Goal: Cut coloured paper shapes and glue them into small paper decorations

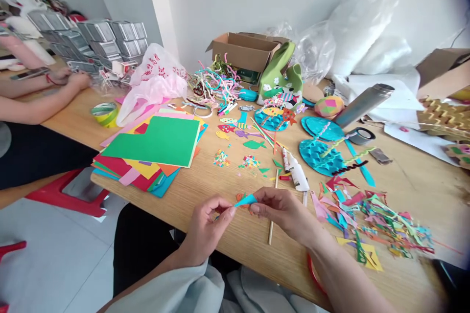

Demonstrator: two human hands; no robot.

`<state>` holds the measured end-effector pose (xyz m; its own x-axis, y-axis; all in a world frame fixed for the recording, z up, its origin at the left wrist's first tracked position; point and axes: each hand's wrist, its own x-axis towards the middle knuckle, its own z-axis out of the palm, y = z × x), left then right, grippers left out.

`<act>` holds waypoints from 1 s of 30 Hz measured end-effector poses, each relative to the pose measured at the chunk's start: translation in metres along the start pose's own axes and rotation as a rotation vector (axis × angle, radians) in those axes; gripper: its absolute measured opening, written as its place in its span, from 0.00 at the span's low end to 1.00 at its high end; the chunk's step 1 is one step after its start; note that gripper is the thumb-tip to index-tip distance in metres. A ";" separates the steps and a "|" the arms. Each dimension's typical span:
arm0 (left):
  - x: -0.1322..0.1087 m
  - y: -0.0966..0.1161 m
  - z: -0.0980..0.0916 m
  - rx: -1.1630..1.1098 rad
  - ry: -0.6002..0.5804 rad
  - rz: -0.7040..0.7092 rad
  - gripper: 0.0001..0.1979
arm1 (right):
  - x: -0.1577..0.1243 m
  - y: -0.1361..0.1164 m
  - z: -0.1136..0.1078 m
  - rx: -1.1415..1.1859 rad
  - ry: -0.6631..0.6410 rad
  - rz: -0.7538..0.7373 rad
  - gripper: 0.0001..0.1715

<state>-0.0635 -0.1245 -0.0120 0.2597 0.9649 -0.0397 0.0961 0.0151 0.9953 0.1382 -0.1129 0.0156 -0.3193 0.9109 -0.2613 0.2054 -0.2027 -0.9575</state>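
Between my hands, just above the table's front edge, is a small blue piece of paper (245, 201). My left hand (210, 222) pinches its narrow left end between thumb and fingertips. At the wider right end, my right hand (279, 210) has its fingers closed on the same piece. An orange paper cutout (240, 196) shows just behind the blue paper, partly covered. A thin wooden stick (271, 227) lies on the table below my right hand. Red scissor-like handles (313, 271) are partly hidden beneath my right forearm.
Coloured paper sheets (157, 142) are stacked at left, scraps (385, 222) heaped at right. Farther back are paper fish (254, 144), a glue bottle (298, 173), blue discs (319, 156), a metal flask (365, 105) and pipe cleaners (216, 83). Another person's hands (69, 79) rest at far left.
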 end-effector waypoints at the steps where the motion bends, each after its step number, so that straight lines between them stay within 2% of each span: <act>1: 0.000 -0.001 0.001 -0.007 0.003 -0.002 0.13 | 0.002 0.001 0.002 0.041 0.015 0.000 0.23; 5: 0.001 -0.004 0.007 0.034 -0.022 0.045 0.13 | 0.006 0.006 0.007 0.280 0.104 -0.005 0.21; 9: 0.001 -0.007 0.009 0.190 -0.062 0.173 0.10 | 0.009 0.015 0.001 0.457 0.185 0.026 0.21; 13: 0.004 -0.015 0.005 0.446 0.058 0.424 0.12 | 0.008 0.021 -0.013 0.387 0.119 0.133 0.22; 15: 0.006 -0.019 0.004 0.564 0.042 0.553 0.15 | 0.007 0.022 -0.017 0.288 0.037 0.211 0.22; 17: 0.008 -0.022 0.004 0.659 -0.044 0.637 0.18 | 0.007 0.023 -0.017 0.184 -0.010 0.275 0.22; 20: 0.010 -0.025 0.005 0.790 -0.185 0.662 0.22 | 0.009 0.024 -0.012 0.076 0.022 0.338 0.18; 22: 0.010 -0.027 0.006 0.868 -0.238 0.647 0.23 | 0.011 0.025 -0.008 0.039 0.046 0.368 0.16; 26: 0.008 -0.029 0.007 0.967 -0.287 0.617 0.24 | 0.013 0.028 -0.004 -0.033 0.041 0.390 0.11; 30: 0.009 -0.028 0.008 1.016 -0.308 0.603 0.23 | 0.011 0.033 -0.004 -0.120 0.041 0.352 0.10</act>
<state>-0.0558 -0.1185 -0.0410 0.7260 0.6417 0.2473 0.5532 -0.7585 0.3445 0.1450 -0.1078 -0.0184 -0.1725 0.8071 -0.5647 0.4040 -0.4649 -0.7879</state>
